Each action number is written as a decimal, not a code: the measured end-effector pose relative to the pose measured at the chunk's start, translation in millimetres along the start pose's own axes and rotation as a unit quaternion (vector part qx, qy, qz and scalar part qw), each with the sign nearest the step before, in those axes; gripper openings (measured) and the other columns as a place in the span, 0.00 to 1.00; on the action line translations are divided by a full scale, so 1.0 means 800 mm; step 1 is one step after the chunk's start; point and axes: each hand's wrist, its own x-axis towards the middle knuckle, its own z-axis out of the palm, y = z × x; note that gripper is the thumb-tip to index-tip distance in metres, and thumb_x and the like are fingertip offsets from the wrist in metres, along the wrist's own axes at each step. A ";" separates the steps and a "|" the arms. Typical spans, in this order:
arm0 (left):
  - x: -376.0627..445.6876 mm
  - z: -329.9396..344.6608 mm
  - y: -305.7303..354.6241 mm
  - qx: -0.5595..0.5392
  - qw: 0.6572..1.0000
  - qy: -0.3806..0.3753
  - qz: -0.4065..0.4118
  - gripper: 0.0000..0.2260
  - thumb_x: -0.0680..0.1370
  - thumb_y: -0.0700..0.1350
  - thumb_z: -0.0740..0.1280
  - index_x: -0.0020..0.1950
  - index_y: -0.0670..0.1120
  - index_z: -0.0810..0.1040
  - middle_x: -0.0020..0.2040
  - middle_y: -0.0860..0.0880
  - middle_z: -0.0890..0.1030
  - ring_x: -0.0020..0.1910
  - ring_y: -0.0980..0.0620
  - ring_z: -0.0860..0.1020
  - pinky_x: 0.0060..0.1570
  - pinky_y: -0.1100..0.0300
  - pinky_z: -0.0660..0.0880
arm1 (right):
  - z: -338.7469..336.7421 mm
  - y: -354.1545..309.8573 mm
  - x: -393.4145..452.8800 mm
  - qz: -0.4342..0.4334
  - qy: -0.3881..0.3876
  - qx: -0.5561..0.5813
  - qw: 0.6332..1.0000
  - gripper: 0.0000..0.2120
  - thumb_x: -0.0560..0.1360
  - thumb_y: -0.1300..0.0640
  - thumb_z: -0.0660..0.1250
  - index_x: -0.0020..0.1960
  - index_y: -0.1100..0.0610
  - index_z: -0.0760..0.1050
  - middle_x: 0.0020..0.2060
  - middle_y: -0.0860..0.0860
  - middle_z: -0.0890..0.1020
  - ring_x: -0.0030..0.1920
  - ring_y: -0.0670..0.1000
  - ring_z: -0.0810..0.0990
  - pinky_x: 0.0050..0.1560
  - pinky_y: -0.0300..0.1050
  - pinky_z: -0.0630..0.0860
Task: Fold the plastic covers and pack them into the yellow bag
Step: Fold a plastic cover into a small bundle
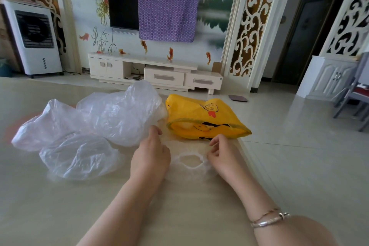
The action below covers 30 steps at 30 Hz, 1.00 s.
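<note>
A yellow bag (pixel 205 118) with a cartoon print lies on the table (pixel 40 195), its mouth open toward me. Just in front of it a small clear plastic cover (pixel 191 152) with a gathered elastic rim lies flat. My left hand (pixel 149 156) pinches its left edge and my right hand (pixel 221 154) pinches its right edge, fingers curled. A big crumpled pile of clear covers (pixel 103 118) sits to the left, with another crumpled cover (pixel 79 156) nearer me.
The table's right edge runs close beside my right arm, with tiled floor (pixel 299 156) beyond. A TV cabinet (pixel 155 72), a white air cooler (pixel 34 36) and a grey chair (pixel 353 94) stand farther off.
</note>
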 end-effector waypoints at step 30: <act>0.003 -0.005 -0.018 -0.009 0.971 -0.171 0.164 0.30 0.70 0.67 0.65 0.70 0.59 0.68 0.70 0.59 0.69 0.69 0.60 0.65 0.68 0.65 0.60 | -0.045 0.022 -0.023 -0.139 -0.199 0.079 0.967 0.26 0.64 0.42 0.78 0.59 0.35 0.72 0.69 0.34 0.65 0.68 0.35 0.63 0.66 0.36 0.61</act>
